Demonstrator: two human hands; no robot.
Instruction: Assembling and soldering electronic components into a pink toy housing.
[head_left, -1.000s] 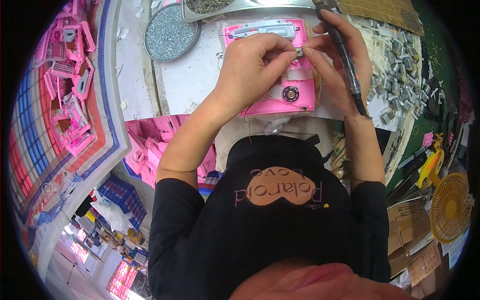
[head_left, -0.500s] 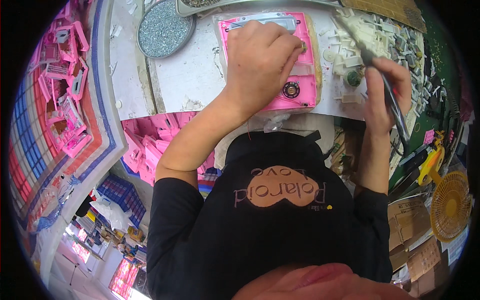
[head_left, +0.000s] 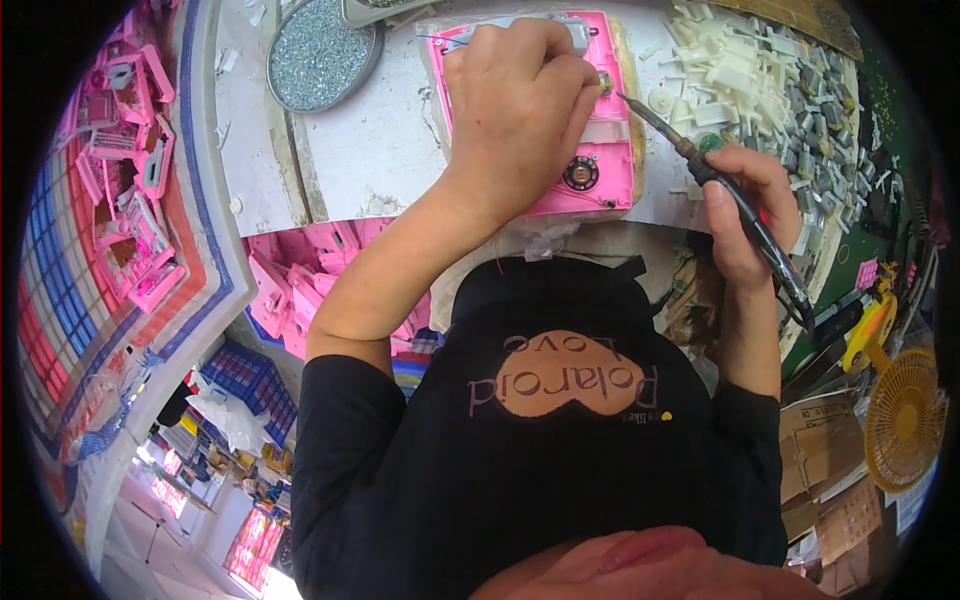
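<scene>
Pink plastic housing (head_left: pixel 600 150): flat on our bench (head_left: pixel 370 150), near edge | left hand (head_left: pixel 520 100): laid on it, fingers pinching a small part | right hand (head_left: pixel 740 210): closed round soldering iron (head_left: pixel 720 190), tip at that part | round tray of screws (head_left: pixel 322 50): upper left | white plastic parts (head_left: pixel 740 70): piled right

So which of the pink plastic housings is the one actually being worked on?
The pink housing lying flat on the white bench under the left hand, with the soldering iron tip at it; the others sit piled in bins.

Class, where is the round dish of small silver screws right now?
The round dish of screws sits at the upper left of the head view, on the white bench, left of the pink housing.
</scene>
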